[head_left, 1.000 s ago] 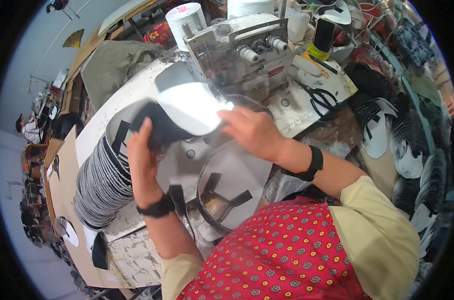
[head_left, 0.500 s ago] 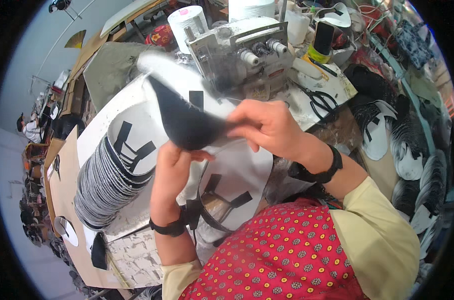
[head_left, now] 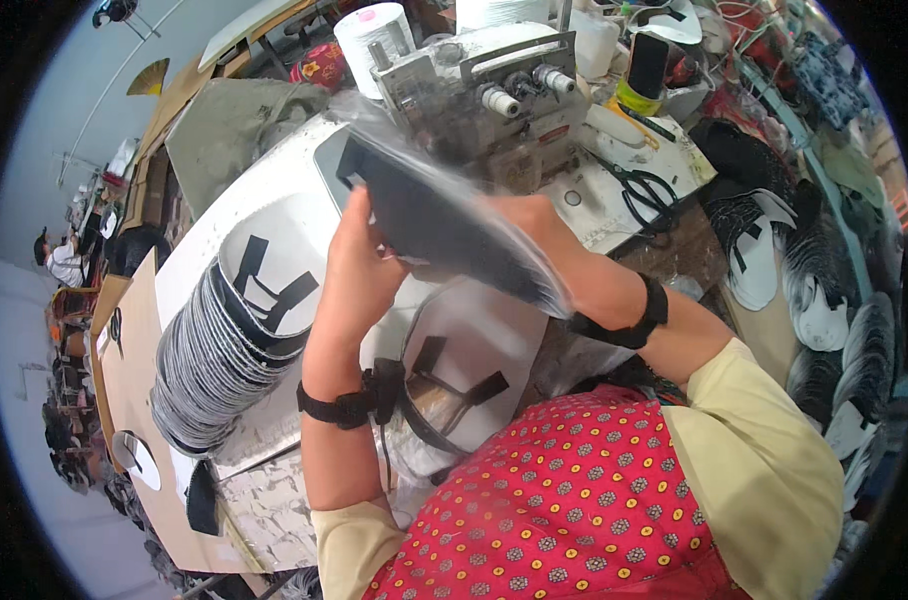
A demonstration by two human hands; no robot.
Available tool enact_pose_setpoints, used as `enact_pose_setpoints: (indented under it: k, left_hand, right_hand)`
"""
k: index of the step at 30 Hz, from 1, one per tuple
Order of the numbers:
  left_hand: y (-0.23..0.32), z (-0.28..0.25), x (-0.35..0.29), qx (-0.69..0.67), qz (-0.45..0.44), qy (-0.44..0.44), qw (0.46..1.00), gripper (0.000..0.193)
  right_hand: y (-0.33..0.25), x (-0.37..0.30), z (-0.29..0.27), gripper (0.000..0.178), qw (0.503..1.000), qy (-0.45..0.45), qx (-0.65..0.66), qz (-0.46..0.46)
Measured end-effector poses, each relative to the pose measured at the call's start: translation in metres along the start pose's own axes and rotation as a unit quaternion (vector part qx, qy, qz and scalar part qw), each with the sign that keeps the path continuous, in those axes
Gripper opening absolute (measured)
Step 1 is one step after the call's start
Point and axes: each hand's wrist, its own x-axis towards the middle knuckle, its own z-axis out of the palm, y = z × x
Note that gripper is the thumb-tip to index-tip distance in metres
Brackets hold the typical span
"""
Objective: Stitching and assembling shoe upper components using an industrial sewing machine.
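A flat, sole-shaped fabric piece [head_left: 454, 215], dark with a pale edge, is tilted between my hands and blurred by motion. My left hand [head_left: 364, 260] is closed on its near left side, thumb upward. My right hand [head_left: 539, 235] is at its right side, with the fingers mostly hidden behind it. Just beyond stands a sewing machine [head_left: 474, 115] with a pale, dusty body. Below the held piece lies another white sole-shaped piece [head_left: 484, 340] with black strips. To the left, a curved stack of similar pieces [head_left: 209, 360] rests on its side on the white worktop.
Black-handled scissors [head_left: 644, 200] lie on the machine table's right side, near a phone [head_left: 647, 65] in a yellow holder. White thread cones [head_left: 374, 40] stand behind the machine. More bundled pieces [head_left: 819, 310] are heaped at the right. A person [head_left: 64, 258] sits far left.
The piece has swung round and now slants down toward the right, its dark face broader to view. My left hand has risen; my right hand has moved behind the piece.
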Motion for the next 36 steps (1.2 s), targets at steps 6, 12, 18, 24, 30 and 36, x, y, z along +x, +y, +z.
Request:
enact_pose_setpoints:
  k: [6, 12, 18, 24, 30, 36]
  left_hand:
    - [-0.05, -0.02, -0.002, -0.417, 0.092, 0.001, 0.904, 0.016]
    - [-0.059, -0.023, -0.002, -0.51, 0.009, 0.129, 0.85, 0.035]
    - [-0.049, -0.031, 0.009, -0.434, -0.097, 0.245, 0.861, 0.025]
    - [-0.014, -0.058, -0.043, -0.283, -0.378, 0.077, 0.878, 0.044]
    - [0.019, 0.0, -0.072, -0.22, -0.262, -0.098, 0.935, 0.068]
    - [-0.004, 0.013, -0.015, -0.18, -0.024, 0.317, 0.931, 0.047]
  right_hand:
    - [0.008, -0.021, -0.015, 0.018, 0.997, 0.008, -0.022, -0.067]
    - [0.017, -0.025, -0.002, 0.018, 0.997, -0.014, -0.011, -0.07]
    - [0.031, -0.011, 0.021, 0.017, 0.992, 0.077, -0.052, -0.088]
    - [0.033, -0.004, 0.017, 0.025, 0.993, 0.089, -0.066, -0.049]
    - [0.026, -0.024, 0.02, 0.025, 0.977, 0.147, 0.01, 0.156]
    - [0.029, -0.045, 0.041, 0.018, 0.99, -0.096, -0.078, -0.074]
